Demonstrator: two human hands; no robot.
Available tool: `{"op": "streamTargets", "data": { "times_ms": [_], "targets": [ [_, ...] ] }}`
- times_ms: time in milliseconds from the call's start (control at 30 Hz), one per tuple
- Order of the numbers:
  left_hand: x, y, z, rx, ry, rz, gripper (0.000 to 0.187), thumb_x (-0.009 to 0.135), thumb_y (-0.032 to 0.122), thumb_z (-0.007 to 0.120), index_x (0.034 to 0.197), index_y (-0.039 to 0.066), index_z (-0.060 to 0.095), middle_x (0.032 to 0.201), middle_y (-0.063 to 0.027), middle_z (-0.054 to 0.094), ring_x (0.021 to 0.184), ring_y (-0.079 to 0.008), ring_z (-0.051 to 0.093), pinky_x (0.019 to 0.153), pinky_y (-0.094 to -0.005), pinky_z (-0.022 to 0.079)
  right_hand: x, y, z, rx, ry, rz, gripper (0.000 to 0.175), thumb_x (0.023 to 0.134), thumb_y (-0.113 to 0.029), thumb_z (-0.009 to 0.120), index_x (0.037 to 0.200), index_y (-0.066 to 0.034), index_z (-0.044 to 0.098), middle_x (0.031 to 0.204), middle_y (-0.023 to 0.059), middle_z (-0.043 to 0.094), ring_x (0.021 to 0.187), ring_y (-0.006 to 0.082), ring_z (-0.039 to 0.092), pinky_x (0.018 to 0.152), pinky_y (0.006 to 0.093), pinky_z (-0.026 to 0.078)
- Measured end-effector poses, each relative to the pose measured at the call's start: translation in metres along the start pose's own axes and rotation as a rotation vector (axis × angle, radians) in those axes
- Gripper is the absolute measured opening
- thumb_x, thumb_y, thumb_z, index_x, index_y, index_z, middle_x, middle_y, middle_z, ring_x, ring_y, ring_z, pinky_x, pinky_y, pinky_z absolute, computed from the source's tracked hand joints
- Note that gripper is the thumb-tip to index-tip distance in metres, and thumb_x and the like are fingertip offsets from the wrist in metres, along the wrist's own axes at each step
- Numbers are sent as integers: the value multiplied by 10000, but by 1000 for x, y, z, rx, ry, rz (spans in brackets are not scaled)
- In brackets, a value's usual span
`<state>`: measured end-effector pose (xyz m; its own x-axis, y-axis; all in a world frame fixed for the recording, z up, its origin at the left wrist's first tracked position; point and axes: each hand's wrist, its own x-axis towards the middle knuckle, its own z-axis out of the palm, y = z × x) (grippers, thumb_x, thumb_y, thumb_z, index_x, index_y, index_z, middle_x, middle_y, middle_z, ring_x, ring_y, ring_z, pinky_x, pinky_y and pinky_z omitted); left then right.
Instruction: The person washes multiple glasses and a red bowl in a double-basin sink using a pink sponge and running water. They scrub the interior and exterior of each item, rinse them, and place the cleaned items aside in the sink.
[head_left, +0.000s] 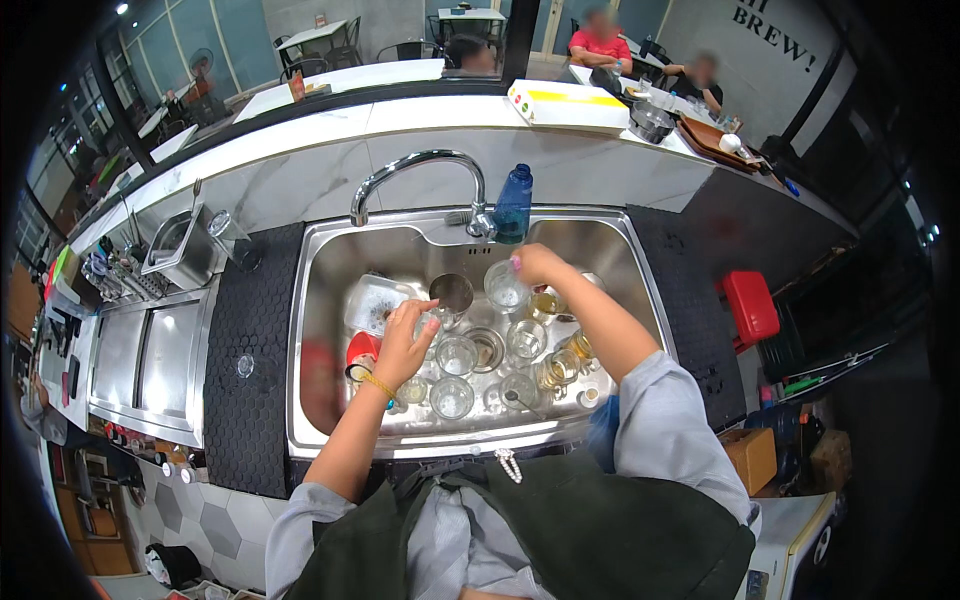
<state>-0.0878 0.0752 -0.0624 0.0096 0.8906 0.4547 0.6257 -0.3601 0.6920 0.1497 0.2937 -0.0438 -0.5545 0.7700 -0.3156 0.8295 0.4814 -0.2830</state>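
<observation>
A stainless steel sink (480, 444) full of glassware lies before me. My right hand (541, 264) is closed on the rim of a clear glass (507, 288), near the back of the basin. Over the left part, my left hand (409, 334) touches another clear glass (428, 330); whether it grips it is unclear. Beside that hand lie a clear plastic container (373, 298) and a red cup (363, 348). A dark round metal cup (451, 291) stands between my hands. Several glasses, some with yellowish liquid, fill the middle and right, around the drain (487, 349).
A chrome faucet (420, 156) arches over the basin, with a blue bottle (514, 204) behind it. Black mats (251, 427) flank the sink; the left one holds an upturned glass (246, 366). A metal cutlery bin (177, 247) stands farther left. People sit beyond the ledge (435, 116).
</observation>
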Motion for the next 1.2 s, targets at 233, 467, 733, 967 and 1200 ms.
{"op": "streamTargets", "data": {
  "times_ms": [233, 467, 733, 967, 1200],
  "targets": [
    [-17, -1, 5, 26, -125, 31, 255, 913, 272, 628, 1063, 71, 673, 1069, -121, 631, 1055, -318, 566, 934, -417, 420, 59, 12, 72, -196, 32, 34, 206, 848, -176, 579, 1013, -167, 702, 1048, 135, 689, 1012, 328, 649, 863, 446, 519],
    [-34, 0, 16, 2, -233, -47, 243, 909, 289, 636, 1021, 80, 690, 1059, -108, 642, 1053, -315, 572, 929, -416, 425, 58, 18, 77, -158, 83, 20, 199, 811, -143, 623, 992, -166, 700, 1022, 121, 697, 979, 326, 661, 829, 430, 529],
    [-37, -4, 26, -25, -276, -42, 227, 906, 282, 639, 988, 74, 680, 1018, -103, 649, 1030, -314, 578, 909, -425, 428, -12, -3, 48, -371, -146, -147, 167, 828, -136, 608, 981, -154, 672, 993, 121, 698, 922, 323, 680, 754, 440, 542],
    [-44, -1, 25, 5, -294, -26, 172, 897, 214, 651, 978, 65, 676, 1013, -119, 664, 1004, -318, 597, 912, -427, 439, -34, -11, 104, -524, -78, -348, 117, 859, -138, 581, 946, -143, 660, 915, 104, 695, 874, 295, 693, 720, 439, 545],
    [-50, -6, 22, 20, -297, -42, 163, 898, 215, 647, 965, 69, 677, 1001, -116, 667, 988, -315, 598, 891, -421, 448, -32, -2, 92, -583, -119, -506, 133, 819, -156, 613, 906, -132, 710, 858, 95, 713, 830, 301, 702, 706, 416, 554]
  ]
}}
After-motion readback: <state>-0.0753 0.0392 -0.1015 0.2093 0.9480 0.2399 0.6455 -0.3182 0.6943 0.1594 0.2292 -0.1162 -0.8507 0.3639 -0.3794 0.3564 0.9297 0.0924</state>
